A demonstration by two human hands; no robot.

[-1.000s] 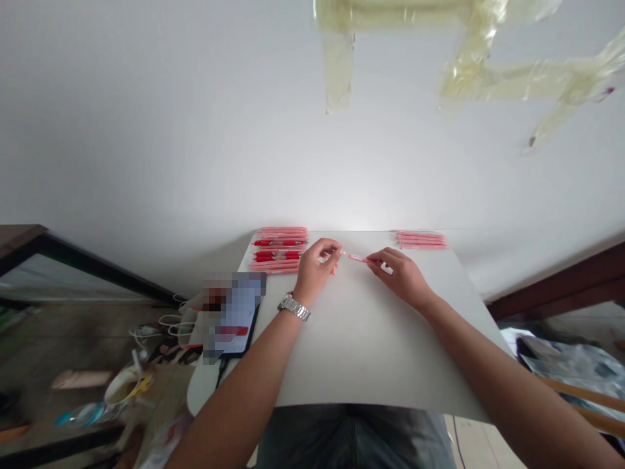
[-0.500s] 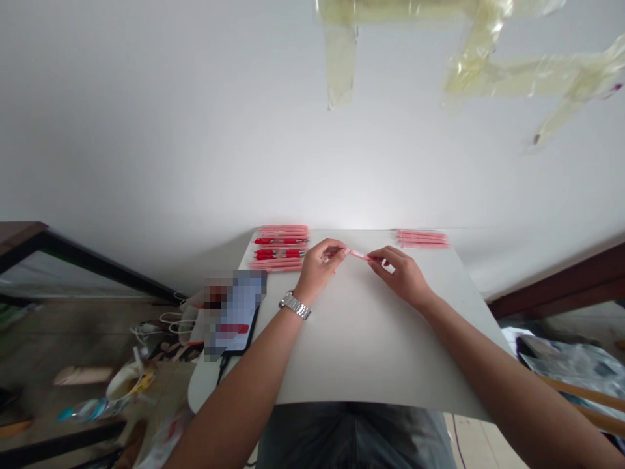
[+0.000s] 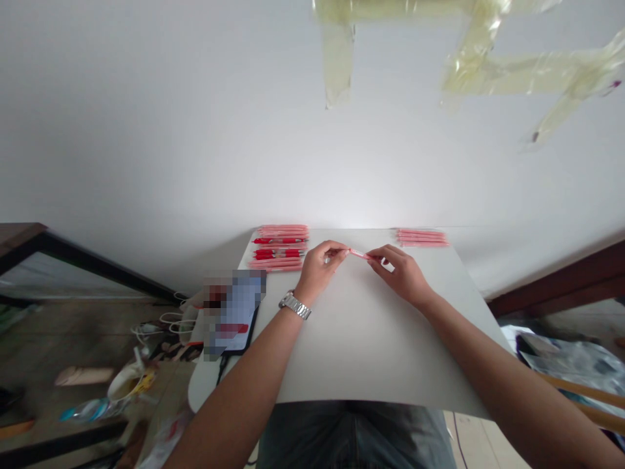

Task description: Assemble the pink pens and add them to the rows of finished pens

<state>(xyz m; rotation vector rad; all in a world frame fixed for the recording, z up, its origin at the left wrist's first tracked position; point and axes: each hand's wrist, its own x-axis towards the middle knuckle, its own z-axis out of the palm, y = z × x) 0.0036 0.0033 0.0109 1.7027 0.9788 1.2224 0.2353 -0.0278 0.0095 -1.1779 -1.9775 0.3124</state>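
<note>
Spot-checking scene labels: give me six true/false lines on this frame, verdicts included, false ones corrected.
1. A slim pink piece spans the gap between the left hand and the right hand. True.
2. The watch is on the right wrist. False: the silver watch is on the left wrist.
3. A device with a lit screen lies to the left of the left hand. True.
4. The right hand is turned palm up, holding nothing. False: its fingertips pinch one end of the slim pink piece.
5. Red pens lie in the right-hand bundle. False: the red pens are in the left group; the right-hand bundle looks all pink.
6. Yellowish tape is stuck to the wall. True.
</note>
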